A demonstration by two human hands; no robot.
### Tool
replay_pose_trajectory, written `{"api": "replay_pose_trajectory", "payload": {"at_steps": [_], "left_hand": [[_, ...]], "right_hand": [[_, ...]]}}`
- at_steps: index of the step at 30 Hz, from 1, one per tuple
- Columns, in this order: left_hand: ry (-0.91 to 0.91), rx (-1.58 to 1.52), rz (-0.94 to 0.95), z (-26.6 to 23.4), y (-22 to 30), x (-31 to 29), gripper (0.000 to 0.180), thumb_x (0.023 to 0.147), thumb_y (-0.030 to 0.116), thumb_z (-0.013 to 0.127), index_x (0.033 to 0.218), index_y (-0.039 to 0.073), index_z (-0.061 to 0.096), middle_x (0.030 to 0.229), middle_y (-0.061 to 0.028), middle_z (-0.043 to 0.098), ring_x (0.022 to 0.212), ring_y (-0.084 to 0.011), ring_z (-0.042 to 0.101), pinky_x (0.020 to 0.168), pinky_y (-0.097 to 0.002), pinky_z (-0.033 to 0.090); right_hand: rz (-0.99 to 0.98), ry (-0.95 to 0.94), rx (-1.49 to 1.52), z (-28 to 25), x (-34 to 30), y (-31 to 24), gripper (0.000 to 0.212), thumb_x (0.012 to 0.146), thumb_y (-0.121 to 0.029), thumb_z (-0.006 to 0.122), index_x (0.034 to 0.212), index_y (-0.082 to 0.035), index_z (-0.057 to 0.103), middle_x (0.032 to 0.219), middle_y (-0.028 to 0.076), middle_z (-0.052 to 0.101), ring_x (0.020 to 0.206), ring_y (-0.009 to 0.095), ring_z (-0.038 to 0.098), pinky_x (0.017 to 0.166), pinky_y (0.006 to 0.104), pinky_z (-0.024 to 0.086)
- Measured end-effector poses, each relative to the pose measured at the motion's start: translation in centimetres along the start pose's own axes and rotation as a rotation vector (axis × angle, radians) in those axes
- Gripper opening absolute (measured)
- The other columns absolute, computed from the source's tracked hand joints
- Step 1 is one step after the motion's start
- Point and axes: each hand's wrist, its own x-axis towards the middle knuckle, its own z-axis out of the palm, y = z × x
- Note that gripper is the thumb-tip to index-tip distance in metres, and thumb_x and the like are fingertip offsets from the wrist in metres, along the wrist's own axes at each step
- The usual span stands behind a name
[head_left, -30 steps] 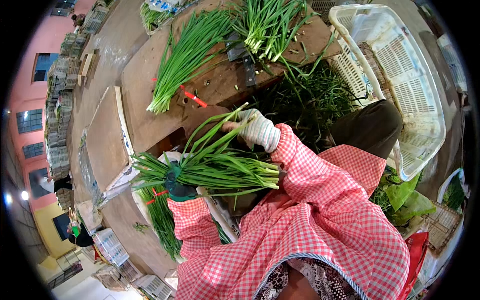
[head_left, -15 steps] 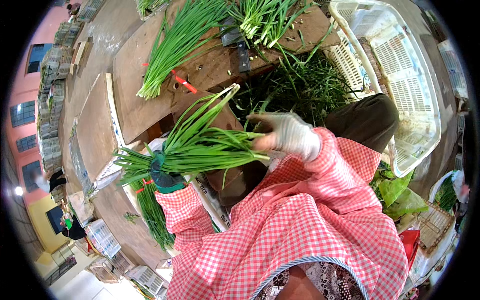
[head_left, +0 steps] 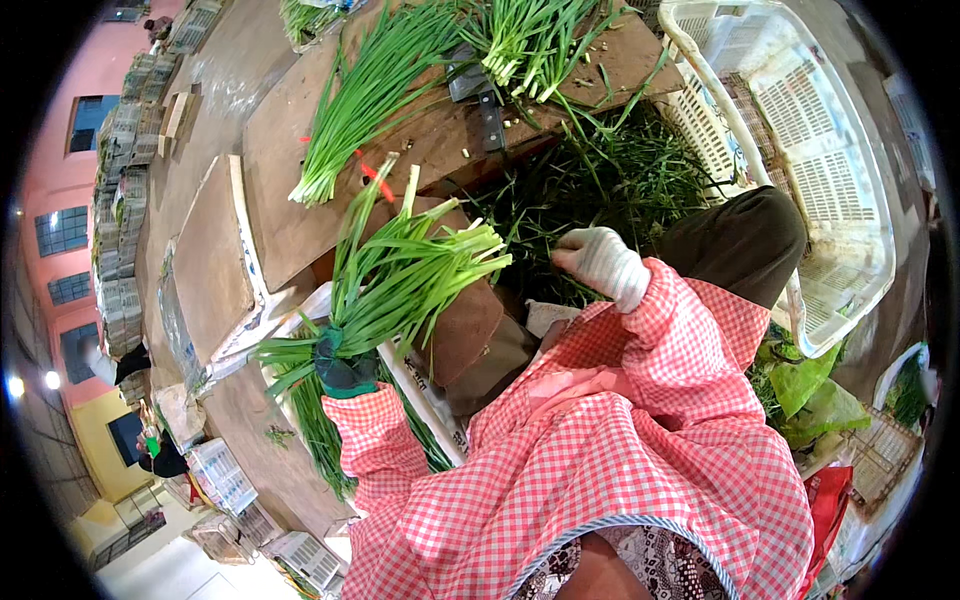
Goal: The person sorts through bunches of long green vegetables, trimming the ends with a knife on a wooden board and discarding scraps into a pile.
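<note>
My left hand (head_left: 345, 368), in a dark green glove, is closed around a loose bunch of garlic chives (head_left: 425, 265). Their pale cut ends fan out to the right and upward, while the leaf tips stick out on the left. To the right of the bunch and apart from it, my right hand (head_left: 600, 262) wears a white glove with bare fingertips. Its fingers are curled in; whether anything small is between them is hidden. Below and beyond that hand lies a heap of dark green leaf trimmings (head_left: 610, 170).
On the brown board (head_left: 275, 210) lie a long chive bundle (head_left: 380, 95), more chives (head_left: 530, 45), a black-handled cleaver (head_left: 491, 120) and a red tie (head_left: 375, 180). A white plastic crate (head_left: 835, 180) stands at right. More chives (head_left: 310, 425) lie beside my left forearm.
My right hand has moved away from the chives' cut ends toward the trimmings, its fingers now curled. The bunch in my left hand has swung, its ends pointing more upward.
</note>
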Motion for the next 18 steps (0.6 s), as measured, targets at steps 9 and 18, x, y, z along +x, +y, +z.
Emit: {"api": "replay_pose_trajectory", "payload": {"at_steps": [9, 18], "left_hand": [[-0.057, -0.075, -0.018, -2.0, -1.0, 1.7, 0.031, 0.077, 0.016, 0.059, 0.103, 0.0, 0.06, 0.117, -0.0199, 0.057, 0.103, -0.0375, 0.057, 0.089, -0.0526, 0.046], [-0.164, -0.172, -0.005, -2.6, -0.8, 3.3, 0.015, 0.074, 0.011, 0.058, 0.085, 0.003, 0.062, 0.117, -0.0202, 0.056, 0.103, -0.0392, 0.055, 0.089, -0.0548, 0.044]], "right_hand": [[-0.183, -0.117, 0.035, -1.7, 2.3, -7.5, 0.053, 0.077, -0.049, 0.062, 0.101, -0.002, 0.065, 0.087, 0.016, 0.066, 0.084, 0.026, 0.064, 0.074, 0.0337, 0.049], [-0.248, -0.415, 0.118, 2.2, 4.9, -9.6, 0.044, 0.08, -0.041, 0.064, 0.093, 0.001, 0.067, 0.073, 0.014, 0.067, 0.063, 0.021, 0.063, 0.062, 0.033, 0.05]]}}
